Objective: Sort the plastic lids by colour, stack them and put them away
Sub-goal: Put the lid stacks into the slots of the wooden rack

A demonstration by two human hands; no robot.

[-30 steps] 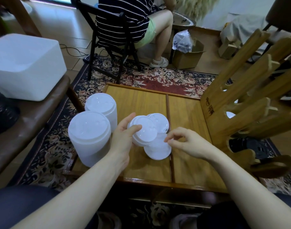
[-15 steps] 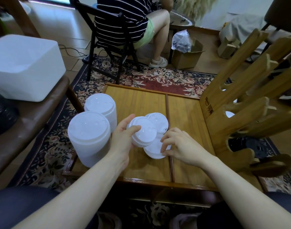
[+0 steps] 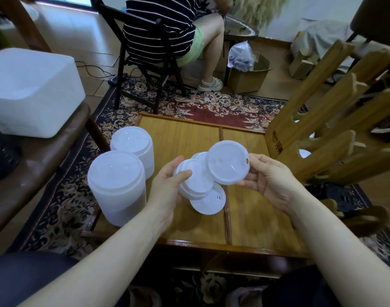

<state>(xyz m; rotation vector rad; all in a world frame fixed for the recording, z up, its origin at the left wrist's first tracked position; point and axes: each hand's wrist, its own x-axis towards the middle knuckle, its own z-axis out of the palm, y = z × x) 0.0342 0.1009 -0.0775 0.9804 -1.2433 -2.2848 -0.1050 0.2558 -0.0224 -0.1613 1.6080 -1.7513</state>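
My left hand (image 3: 167, 191) grips a short stack of white plastic lids (image 3: 196, 180) above the wooden table (image 3: 256, 218), thumb on top. In my right hand (image 3: 269, 180) is a single white lid (image 3: 228, 162), tilted and lifted, its edge overlapping the stack. Another white lid (image 3: 211, 203) lies flat on the table under the stack, and one more (image 3: 199, 155) peeks out behind it. Two tall stacks of white lids stand at the table's left: a near one (image 3: 116, 185) and a far one (image 3: 133, 145).
A wooden rack (image 3: 322, 134) rises along the table's right side, with white lids showing through its slots. A white foam box (image 3: 32, 91) sits on a bench at the left. Beyond the table, a person in a striped top sits on a dark chair (image 3: 145, 63).
My right hand reached down to the lids on the table, took hold of one and lifted it up beside the stack in my left hand.
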